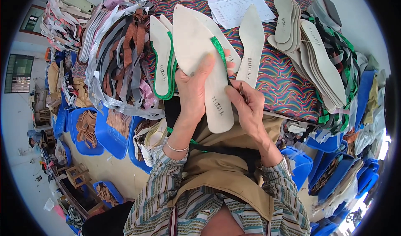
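A cream insole (pixel 193 37) with a pointed toe is tilted up before me. My left hand (pixel 193 87) grips it, thumb on its face and fingertips showing past the far edge. A glittery green strip (pixel 218 48) lies along part of its right edge. My right hand (pixel 248 106) is closed at that edge lower down, pinching the strip where it runs into the fingers. A thin dark thing (pixel 245 94) shows between those fingers; its kind is unclear. Left of it lie insoles edged in green (pixel 162 64). To the right lies a plain insole (pixel 252 35).
A patterned cloth (pixel 275 85) covers the table. Written paper (pixel 240 10) lies at the back. Stacked insoles (pixel 319 64) stand right, beside green strips. Grey and brown strips (pixel 125 56) heap at the left. Blue bins (pixel 110 131) with cut pieces stand on the floor.
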